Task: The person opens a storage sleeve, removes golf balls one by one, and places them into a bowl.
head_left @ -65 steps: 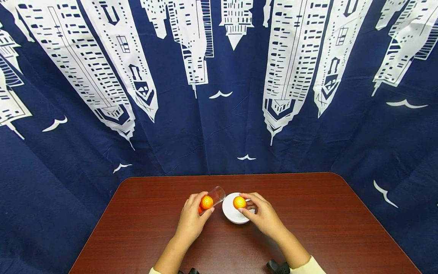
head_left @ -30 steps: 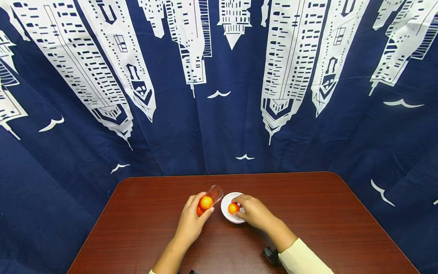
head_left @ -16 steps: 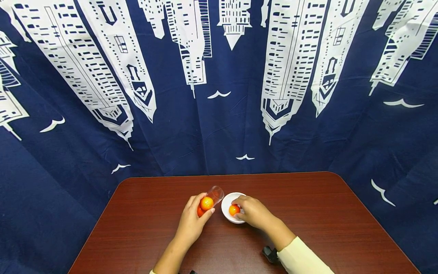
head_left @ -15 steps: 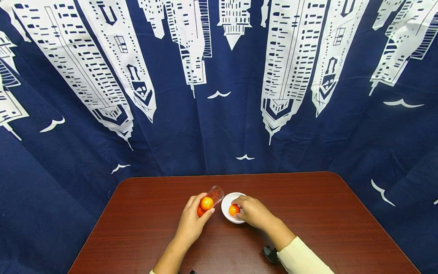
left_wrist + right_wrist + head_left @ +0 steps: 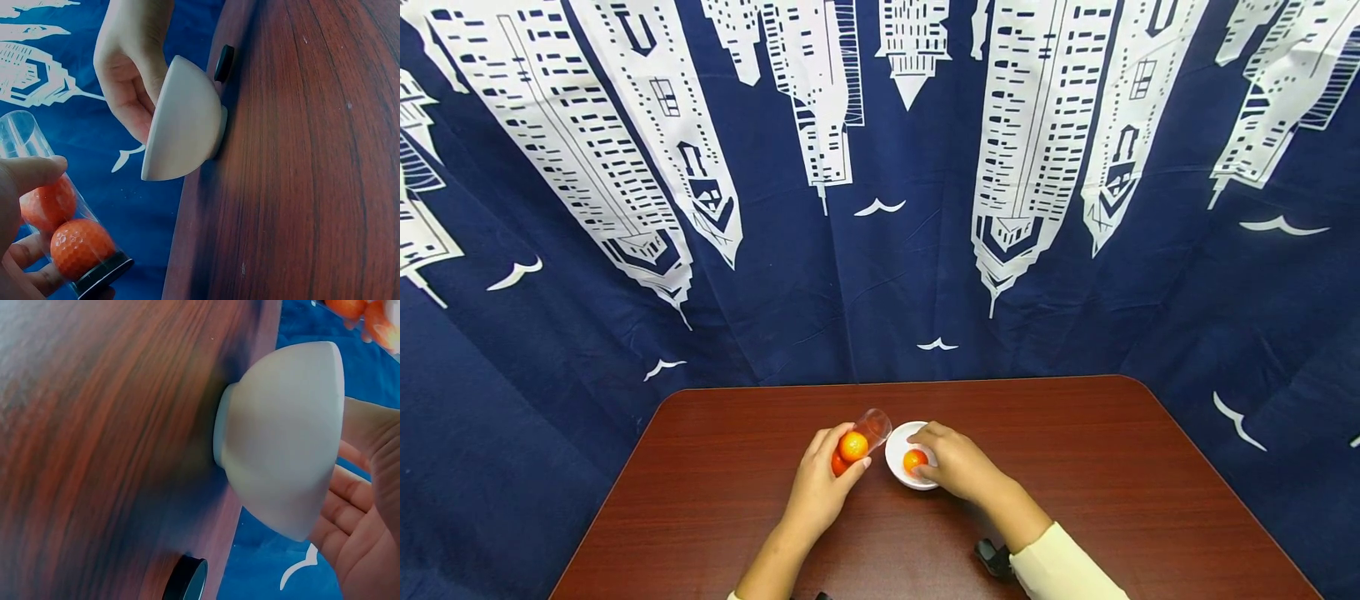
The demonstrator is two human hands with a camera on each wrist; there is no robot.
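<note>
My left hand grips a clear plastic tube, tilted with its mouth up and to the right. Two orange golf balls sit in its lower part above a black end cap. Just right of the tube stands a white bowl on the table. Another orange golf ball lies inside the bowl. My right hand reaches over the rim, its thumb by this ball and its index finger spread apart from it. From the wrist views the bowl's wall hides the ball and fingertips.
A round black lid lies on the brown wooden table beyond the bowl, seen from both wrists. Behind the table hangs a dark blue cloth with white buildings and birds. A black device sits at my right wrist.
My right hand has lowered the golf ball from above the bowl into it, and the fingers have now spread off the ball. The left hand with the tube has stayed nearly still.
</note>
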